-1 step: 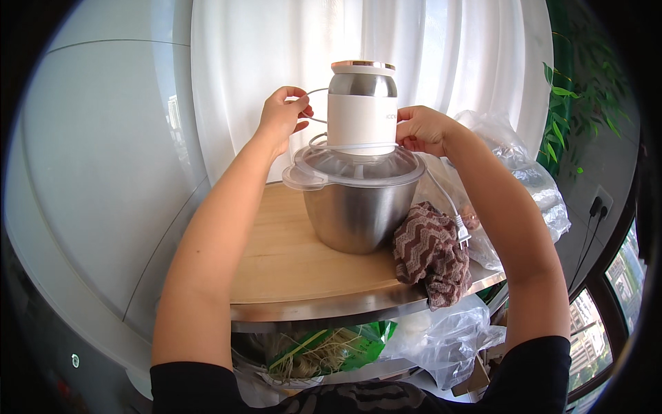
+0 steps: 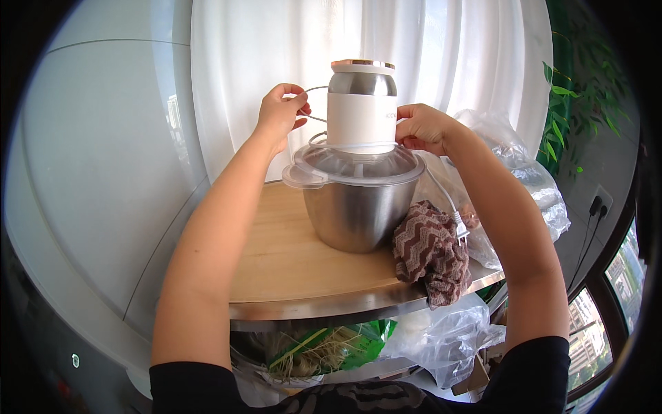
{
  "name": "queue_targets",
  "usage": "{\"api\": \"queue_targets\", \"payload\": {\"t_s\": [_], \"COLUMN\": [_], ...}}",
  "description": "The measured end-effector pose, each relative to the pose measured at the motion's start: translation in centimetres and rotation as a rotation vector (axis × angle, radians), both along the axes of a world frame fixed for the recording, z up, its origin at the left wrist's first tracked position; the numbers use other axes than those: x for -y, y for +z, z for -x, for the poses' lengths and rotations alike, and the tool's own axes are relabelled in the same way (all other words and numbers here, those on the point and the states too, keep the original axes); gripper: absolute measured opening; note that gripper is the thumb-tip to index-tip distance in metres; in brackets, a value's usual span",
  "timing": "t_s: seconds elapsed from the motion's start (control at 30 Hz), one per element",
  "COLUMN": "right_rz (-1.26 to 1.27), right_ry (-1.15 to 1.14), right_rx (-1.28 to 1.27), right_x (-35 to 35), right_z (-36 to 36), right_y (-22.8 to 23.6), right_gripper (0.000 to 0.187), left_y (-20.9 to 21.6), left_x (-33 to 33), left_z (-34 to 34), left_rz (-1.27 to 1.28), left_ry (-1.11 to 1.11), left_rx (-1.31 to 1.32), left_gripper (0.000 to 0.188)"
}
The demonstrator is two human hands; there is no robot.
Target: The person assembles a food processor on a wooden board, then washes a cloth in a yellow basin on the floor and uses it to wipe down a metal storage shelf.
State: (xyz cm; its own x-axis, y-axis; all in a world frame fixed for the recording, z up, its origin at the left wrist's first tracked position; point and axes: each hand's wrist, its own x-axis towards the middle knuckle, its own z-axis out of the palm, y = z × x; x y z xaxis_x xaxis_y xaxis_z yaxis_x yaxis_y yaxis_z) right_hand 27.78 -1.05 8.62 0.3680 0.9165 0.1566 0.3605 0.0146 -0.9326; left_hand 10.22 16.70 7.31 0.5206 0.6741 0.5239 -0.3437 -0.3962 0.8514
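An electric food chopper stands upright on a wooden board. Its white motor unit sits on the clear lid of a steel bowl. A white power cord loops around the motor unit's base, and its plug hangs down on the right. To the left of the motor unit, my left hand pinches a loop of the cord. My right hand is at the motor unit's right side, its fingertips partly hidden behind it; what they hold is not visible.
A brown zigzag-patterned cloth lies right of the bowl at the board's edge. Clear plastic bags are heaped behind it. Beneath the board sits a green bag with root-like strands. White curtains hang behind; a wall socket is at right.
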Motion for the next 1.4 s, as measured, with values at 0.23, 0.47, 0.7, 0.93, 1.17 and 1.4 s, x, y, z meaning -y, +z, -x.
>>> {"api": "queue_targets", "payload": {"t_s": [0.23,0.47,0.7,0.93,1.17,1.4], "right_rz": [-0.252,0.448,0.475,0.038,-0.136,-0.303], "right_ry": [-0.428,-0.274,-0.140,-0.521,-0.082,-0.131], "right_rx": [0.786,0.798,0.617,0.892,0.312,0.231], "right_x": [3.5,6.8,7.5,4.8,-3.9,-3.7], "right_z": [2.5,3.0,1.6,-1.3,-0.8,-1.7], "right_y": [0.3,0.6,-1.7,2.9,2.0,2.7], "right_gripper": [0.024,0.027,0.026,0.015,0.022,0.019], "left_y": [0.7,0.9,0.1,-1.0,-0.3,1.5], "left_x": [1.9,3.2,2.5,1.3,1.2,5.0], "left_z": [1.2,2.1,2.9,3.1,5.8,8.5], "left_rz": [-0.059,-0.145,-0.151,-0.160,-0.164,-0.110], "left_ry": [0.012,0.051,-0.015,-0.008,0.107,-0.093], "left_rx": [0.043,-0.019,-0.143,-0.275,-0.302,-0.184], "left_gripper": [0.013,0.016,0.021,0.016,0.017,0.026]}}
